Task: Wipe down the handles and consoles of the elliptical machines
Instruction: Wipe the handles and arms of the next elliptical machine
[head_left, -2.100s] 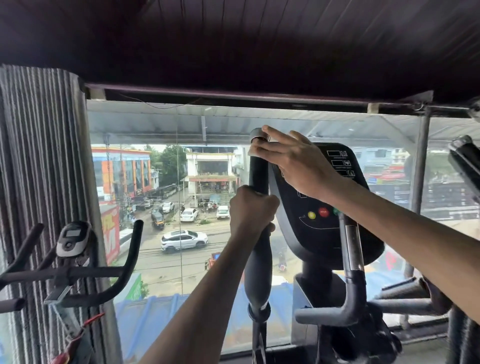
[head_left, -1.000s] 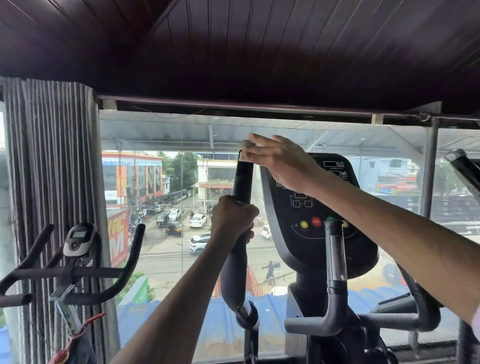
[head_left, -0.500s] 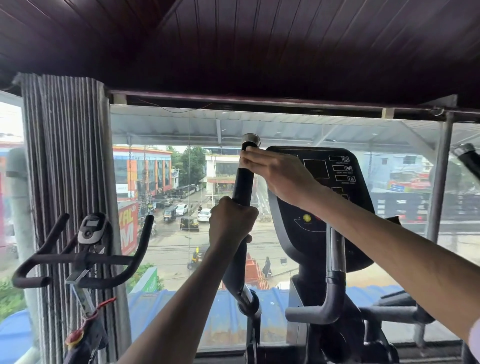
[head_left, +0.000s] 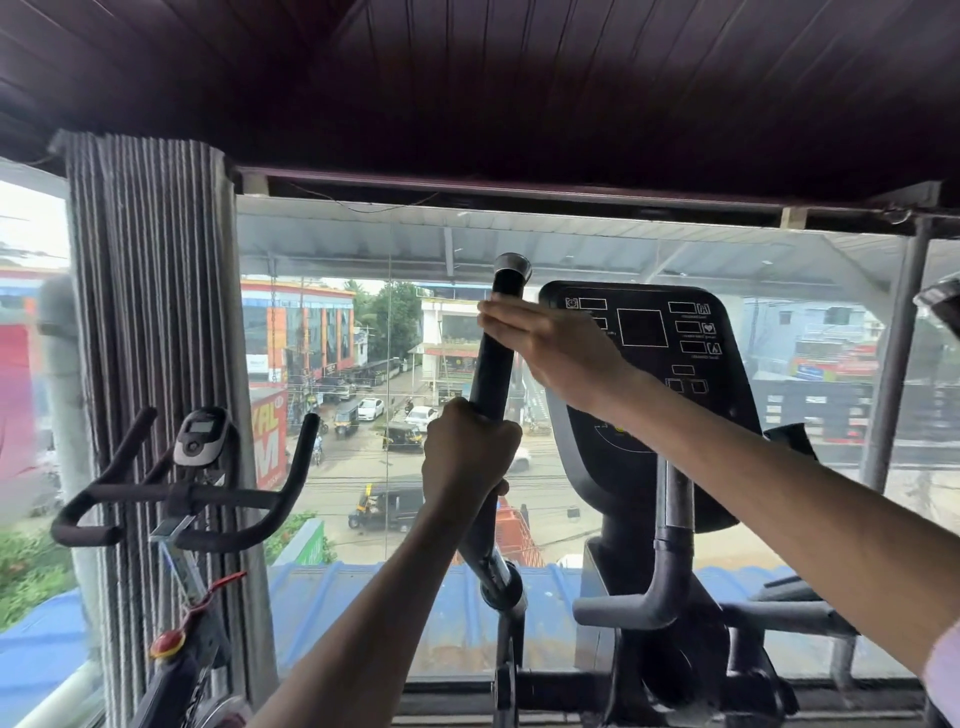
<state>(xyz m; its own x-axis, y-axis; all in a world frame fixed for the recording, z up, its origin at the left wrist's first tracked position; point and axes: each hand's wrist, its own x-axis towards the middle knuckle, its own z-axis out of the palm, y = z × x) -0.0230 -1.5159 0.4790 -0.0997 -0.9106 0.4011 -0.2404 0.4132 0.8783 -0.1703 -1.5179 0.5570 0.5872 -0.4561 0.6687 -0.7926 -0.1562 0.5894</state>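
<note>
- Our left hand (head_left: 470, 457) is wrapped tight around the middle of the moving handle (head_left: 493, 374), the tall black bar at the centre of the frame. That handle swings on a pivot lower down, so if this fist slackens, the bar could swing away while the other hand pushes on it.
- Our right hand (head_left: 558, 351) lies flat against the upper part of the same handle, fingers straight and together, just under the metal cap (head_left: 512, 267). We see no cloth under the palm; it may be hidden, and we cannot tell. If there is none, we only smear the grip instead of cleaning it.
- Flat fingers have little hold on a round bar. They could slide off toward the window glass (head_left: 395, 364) at centre left, and leave the far side of the bar unwiped.
- The console (head_left: 670, 364) sits just right of the handle, partly behind our right wrist. A stray forearm could press its buttons or miss the panel altogether.
- The fixed handle (head_left: 670, 545), lower right of centre, and the other moving handle at the right edge look untouched; we judge they are easy to skip.
- The exercise bike (head_left: 197, 493) at lower left is not part of this job.
</note>
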